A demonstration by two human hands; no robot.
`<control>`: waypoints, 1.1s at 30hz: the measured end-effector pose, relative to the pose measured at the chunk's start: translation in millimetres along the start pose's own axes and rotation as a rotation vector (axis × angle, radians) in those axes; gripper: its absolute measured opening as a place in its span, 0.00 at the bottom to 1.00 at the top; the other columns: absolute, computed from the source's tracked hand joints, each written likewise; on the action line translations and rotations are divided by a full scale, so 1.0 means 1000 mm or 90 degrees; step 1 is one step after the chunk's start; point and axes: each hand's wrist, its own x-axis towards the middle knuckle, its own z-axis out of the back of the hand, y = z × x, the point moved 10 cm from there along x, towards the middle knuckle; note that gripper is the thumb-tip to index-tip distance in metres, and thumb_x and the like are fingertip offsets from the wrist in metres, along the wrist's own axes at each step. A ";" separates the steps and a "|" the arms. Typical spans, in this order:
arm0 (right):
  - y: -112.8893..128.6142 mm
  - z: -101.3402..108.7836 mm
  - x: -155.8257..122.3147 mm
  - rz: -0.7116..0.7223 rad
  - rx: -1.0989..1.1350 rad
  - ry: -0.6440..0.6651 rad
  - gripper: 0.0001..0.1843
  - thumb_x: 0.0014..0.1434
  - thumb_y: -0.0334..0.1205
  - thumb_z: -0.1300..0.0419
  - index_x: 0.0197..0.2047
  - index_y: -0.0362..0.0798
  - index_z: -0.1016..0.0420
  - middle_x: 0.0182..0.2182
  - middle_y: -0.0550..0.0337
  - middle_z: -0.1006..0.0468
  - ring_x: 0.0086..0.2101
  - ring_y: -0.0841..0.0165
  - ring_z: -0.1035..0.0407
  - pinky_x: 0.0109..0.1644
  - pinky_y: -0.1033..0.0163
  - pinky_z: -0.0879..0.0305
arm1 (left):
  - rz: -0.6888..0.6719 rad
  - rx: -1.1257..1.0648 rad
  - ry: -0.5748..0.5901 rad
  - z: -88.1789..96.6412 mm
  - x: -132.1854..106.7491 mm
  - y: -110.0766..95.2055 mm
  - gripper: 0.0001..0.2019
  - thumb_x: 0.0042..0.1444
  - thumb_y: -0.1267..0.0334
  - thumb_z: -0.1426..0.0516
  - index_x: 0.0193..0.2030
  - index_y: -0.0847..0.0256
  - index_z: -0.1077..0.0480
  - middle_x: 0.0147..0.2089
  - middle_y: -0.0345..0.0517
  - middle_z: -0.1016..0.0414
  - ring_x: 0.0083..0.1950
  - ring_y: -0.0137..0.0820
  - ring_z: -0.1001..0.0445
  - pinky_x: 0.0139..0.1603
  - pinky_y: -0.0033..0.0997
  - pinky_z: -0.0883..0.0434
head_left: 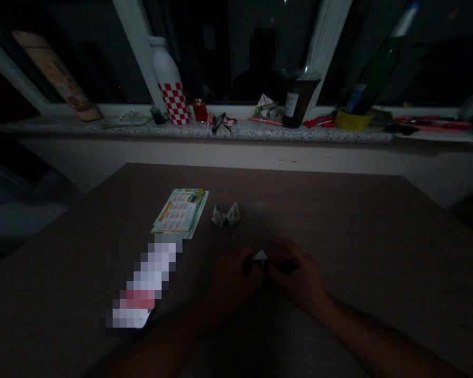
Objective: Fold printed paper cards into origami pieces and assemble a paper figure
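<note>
The scene is dim. My left hand (232, 281) and my right hand (295, 275) meet over the brown table (358, 247), fingers pinched together on a small folded paper piece (260, 255) whose pale tip shows between them. Two small folded paper shapes (226, 214) lie on the table just beyond my hands. A stack of printed paper sheets (181, 211) lies to their left.
A blurred-out flat object (145, 286) lies left of my left forearm. The stone windowsill (205, 130) behind holds a red-and-white checked bottle (169, 84), a dark jar (297, 102), a green bottle (376, 65) in a yellow tape roll, pens and small clutter.
</note>
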 end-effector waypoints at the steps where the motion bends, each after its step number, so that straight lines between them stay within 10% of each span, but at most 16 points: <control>1: -0.001 0.000 0.000 -0.007 0.000 0.002 0.22 0.50 0.30 0.40 0.49 0.50 0.31 0.26 0.64 0.22 0.25 0.71 0.27 0.29 0.68 0.31 | 0.005 -0.014 -0.001 0.000 0.000 0.000 0.10 0.53 0.64 0.48 0.35 0.63 0.27 0.28 0.42 0.25 0.28 0.31 0.28 0.29 0.27 0.39; 22: 0.009 0.004 -0.003 0.009 0.003 -0.035 0.10 0.46 0.28 0.40 0.32 0.50 0.34 0.22 0.68 0.30 0.22 0.74 0.34 0.24 0.71 0.38 | 0.007 -0.090 -0.057 0.007 -0.007 -0.003 0.04 0.49 0.66 0.46 0.29 0.62 0.31 0.24 0.38 0.31 0.25 0.28 0.33 0.27 0.26 0.41; 33: 0.038 0.010 -0.006 0.222 -0.022 -0.031 0.08 0.56 0.29 0.41 0.38 0.50 0.26 0.32 0.59 0.22 0.30 0.69 0.27 0.32 0.66 0.30 | 0.021 -0.590 0.074 -0.010 0.006 0.006 0.09 0.47 0.63 0.39 0.34 0.65 0.28 0.32 0.42 0.27 0.33 0.29 0.29 0.37 0.27 0.33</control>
